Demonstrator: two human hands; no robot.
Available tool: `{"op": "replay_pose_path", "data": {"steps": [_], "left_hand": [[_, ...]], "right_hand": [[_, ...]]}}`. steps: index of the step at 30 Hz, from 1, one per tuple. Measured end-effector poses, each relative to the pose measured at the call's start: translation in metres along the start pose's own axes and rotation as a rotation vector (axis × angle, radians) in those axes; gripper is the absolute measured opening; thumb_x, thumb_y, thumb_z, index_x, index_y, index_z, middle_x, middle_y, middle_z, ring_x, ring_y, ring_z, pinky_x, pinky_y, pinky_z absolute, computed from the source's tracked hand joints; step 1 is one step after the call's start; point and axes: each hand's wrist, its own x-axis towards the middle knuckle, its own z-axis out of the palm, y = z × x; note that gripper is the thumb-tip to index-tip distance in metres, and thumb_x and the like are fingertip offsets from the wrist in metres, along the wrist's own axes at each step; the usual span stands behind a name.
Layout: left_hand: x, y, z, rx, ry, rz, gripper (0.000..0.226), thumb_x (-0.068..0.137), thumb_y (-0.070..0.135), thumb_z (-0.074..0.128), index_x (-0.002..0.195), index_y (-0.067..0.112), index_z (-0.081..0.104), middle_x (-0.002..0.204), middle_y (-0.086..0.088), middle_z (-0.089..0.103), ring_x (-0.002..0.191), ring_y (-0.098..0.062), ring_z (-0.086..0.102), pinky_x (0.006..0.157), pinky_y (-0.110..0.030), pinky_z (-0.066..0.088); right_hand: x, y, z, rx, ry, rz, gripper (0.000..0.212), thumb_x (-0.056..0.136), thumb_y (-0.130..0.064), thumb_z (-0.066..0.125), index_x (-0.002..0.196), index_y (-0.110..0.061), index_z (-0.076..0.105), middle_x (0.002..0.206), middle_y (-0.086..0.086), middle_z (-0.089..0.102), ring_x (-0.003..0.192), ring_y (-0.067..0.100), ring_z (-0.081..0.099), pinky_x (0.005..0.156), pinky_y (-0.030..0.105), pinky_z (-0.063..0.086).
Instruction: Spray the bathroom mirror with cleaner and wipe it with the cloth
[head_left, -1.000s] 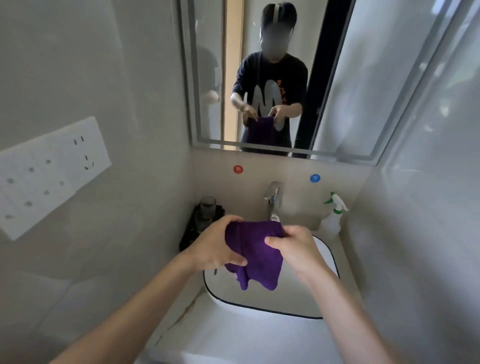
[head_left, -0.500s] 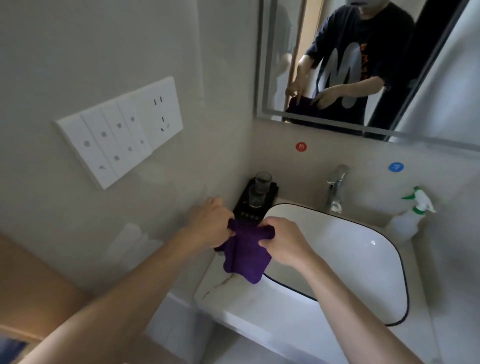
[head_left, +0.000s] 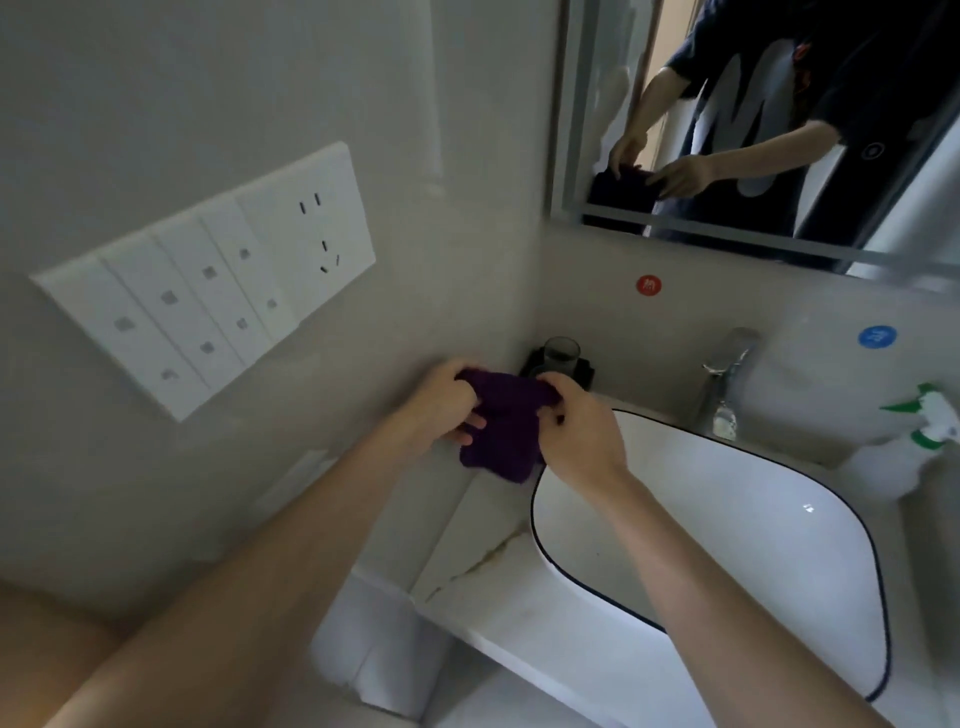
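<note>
Cloth (head_left: 506, 426) has shifted left off the sink (head_left: 727, 525) (pinched in the grip of left hand (head_left: 447, 408) and right hand (head_left: 584, 444)).

- The purple cloth (head_left: 506, 426) is held bunched and drooping in the corner by the left wall, gripped on its left by the left hand (head_left: 441, 410) and pinched along its top edge by the right hand (head_left: 582, 441).
- The white spray bottle (head_left: 904, 452), topped by a green-and-white trigger, is stood upright at the far right.
- The wall mirror (head_left: 753, 104), edged by a pale strip, is seen at the upper right, with the cloth and both hands reflected in it.
</note>
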Motion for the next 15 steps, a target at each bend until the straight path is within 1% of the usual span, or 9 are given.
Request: {"op": "replay_pose_path", "data": {"steps": [3,5,8,9,10,12,13,14,15], "left_hand": [[0.003,-0.007,0.006,-0.079,0.051,-0.003,0.049,0.088,-0.007,0.037,0.12,0.022,0.061,0.099,-0.005,0.069,0.08,-0.02,0.068,0.049,-0.023,0.041],[0.012,-0.028,0.015,-0.1,0.065,-0.047,0.049,0.088,-0.007,0.039,0.121,0.021,0.063,0.104,-0.009,0.07,0.085,-0.021,0.067,0.05,-0.024,0.039],[0.023,-0.075,0.036,-0.093,0.027,-0.178,0.046,0.094,-0.004,0.041,0.13,0.018,0.059,0.113,-0.012,0.068,0.084,-0.021,0.065,0.051,-0.026,0.04],[0.025,-0.091,0.043,-0.08,0.002,-0.235,0.043,0.095,-0.003,0.042,0.129,0.019,0.056,0.11,-0.01,0.066,0.085,-0.021,0.064,0.054,-0.027,0.043],[0.026,-0.11,0.05,-0.059,-0.034,-0.29,0.037,0.096,-0.003,0.043,0.122,0.02,0.056,0.103,-0.007,0.064,0.084,-0.021,0.062,0.058,-0.029,0.046],[0.026,-0.145,0.058,-0.011,-0.12,-0.378,0.026,0.098,-0.002,0.043,0.101,0.02,0.055,0.09,-0.001,0.056,0.078,-0.016,0.057,0.066,-0.031,0.05],[0.025,-0.161,0.061,0.035,-0.163,-0.427,0.023,0.098,-0.001,0.043,0.104,0.018,0.056,0.092,-0.001,0.056,0.078,-0.016,0.057,0.067,-0.03,0.05],[0.023,-0.175,0.062,0.072,-0.203,-0.46,0.026,0.098,0.002,0.045,0.117,0.016,0.056,0.098,-0.003,0.058,0.082,-0.016,0.058,0.066,-0.028,0.05],[0.021,-0.185,0.062,0.111,-0.243,-0.487,0.031,0.099,0.005,0.046,0.127,0.015,0.054,0.106,-0.006,0.058,0.085,-0.017,0.059,0.065,-0.027,0.05]], "right_hand": [[-0.012,0.012,0.019,0.034,-0.015,-0.042,0.063,0.093,-0.01,0.051,0.152,-0.029,0.039,0.119,0.004,0.071,0.098,0.028,0.066,0.07,0.032,0.045],[-0.029,0.021,0.041,0.031,-0.085,0.01,0.076,0.092,-0.01,0.05,0.16,-0.031,0.023,0.14,0.004,0.059,0.105,0.027,0.064,0.072,0.033,0.046],[-0.062,0.038,0.086,-0.058,-0.296,0.144,0.089,0.089,-0.012,0.048,0.162,-0.033,0.002,0.165,0.005,0.03,0.116,0.029,0.062,0.081,0.039,0.054],[-0.073,0.046,0.102,-0.098,-0.379,0.197,0.091,0.088,-0.013,0.048,0.162,-0.03,-0.003,0.165,0.006,0.029,0.123,0.029,0.059,0.084,0.038,0.053],[-0.084,0.055,0.117,-0.13,-0.476,0.25,0.092,0.089,-0.014,0.048,0.162,-0.027,-0.006,0.16,0.008,0.037,0.124,0.028,0.059,0.084,0.037,0.053],[-0.103,0.072,0.142,-0.205,-0.716,0.336,0.085,0.092,-0.018,0.05,0.162,-0.017,0.003,0.138,0.01,0.058,0.115,0.028,0.063,0.082,0.036,0.052],[-0.113,0.076,0.149,-0.249,-0.833,0.37,0.073,0.093,-0.02,0.05,0.158,-0.01,0.02,0.131,0.011,0.062,0.115,0.029,0.064,0.083,0.036,0.052],[-0.122,0.082,0.156,-0.272,-0.931,0.394,0.056,0.092,-0.021,0.05,0.146,-0.006,0.04,0.125,0.011,0.065,0.114,0.029,0.065,0.082,0.035,0.052],[-0.127,0.085,0.159,-0.284,-0.997,0.403,0.039,0.091,-0.02,0.05,0.127,-0.005,0.053,0.115,0.01,0.066,0.108,0.029,0.066,0.076,0.032,0.05]]}}
